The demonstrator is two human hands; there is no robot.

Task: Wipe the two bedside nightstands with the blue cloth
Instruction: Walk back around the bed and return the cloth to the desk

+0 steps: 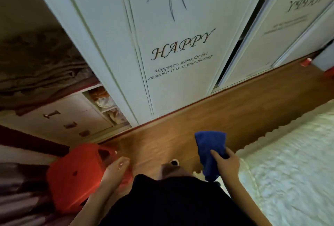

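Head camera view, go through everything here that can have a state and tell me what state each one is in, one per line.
blue cloth: held in the air, hanging bunched
right hand: closed on the blue cloth
left hand: empty, fingers loosely curled, in front of the red stool
red stool: upright on the floor
wardrobe sliding door: slid aside, shelves exposed at left
bed cover: spread flat

At lower centre we see a fuzzy matt blue cloth (210,151), glossy wood-look flooring (226,104), a smooth red plastic stool (72,175), and satin white wardrobe doors (171,27).
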